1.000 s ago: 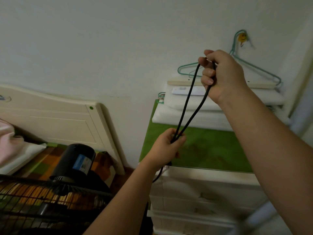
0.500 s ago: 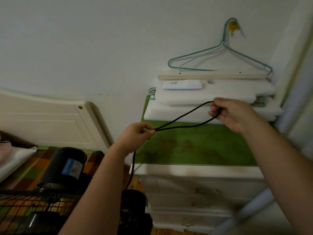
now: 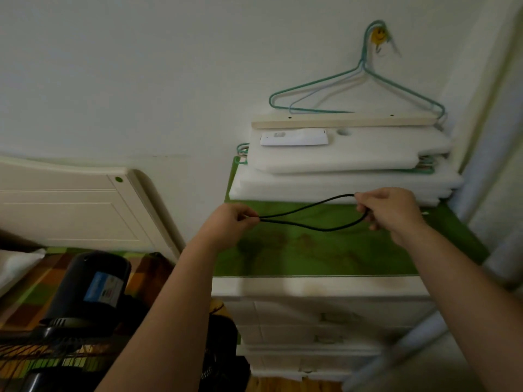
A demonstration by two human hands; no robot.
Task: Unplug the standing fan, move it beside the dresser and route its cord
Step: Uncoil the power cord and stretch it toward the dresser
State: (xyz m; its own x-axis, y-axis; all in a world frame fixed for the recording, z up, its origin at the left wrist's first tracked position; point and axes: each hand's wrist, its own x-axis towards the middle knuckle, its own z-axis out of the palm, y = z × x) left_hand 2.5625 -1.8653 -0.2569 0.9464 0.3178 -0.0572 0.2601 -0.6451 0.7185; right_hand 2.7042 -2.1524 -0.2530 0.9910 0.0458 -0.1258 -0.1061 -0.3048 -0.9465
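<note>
A loop of thin black cord (image 3: pixel 311 220) is stretched level between both hands above the dresser top. My left hand (image 3: pixel 229 222) pinches the two strands together at the loop's left end. My right hand (image 3: pixel 389 210) grips the bend at the right end. The white dresser (image 3: pixel 317 304) with a green cover (image 3: pixel 325 250) stands below the hands. The black fan motor housing (image 3: pixel 93 287) with a blue label and part of its wire grille (image 3: pixel 34 355) sit at the lower left, beside the dresser. The plug is not visible.
White foam slabs (image 3: pixel 339 171), a white remote (image 3: pixel 294 137) and a wooden strip (image 3: pixel 339 121) are stacked at the dresser's back. Teal wire hangers (image 3: pixel 362 89) hang from a wall hook. A white headboard (image 3: pixel 79 207) and patterned bedding (image 3: pixel 36 284) lie at left. A curtain (image 3: pixel 498 193) hangs at right.
My right hand came down from head height to the level of my left hand, so the cord loop turned from upright to horizontal. The camera tilted down toward the dresser.
</note>
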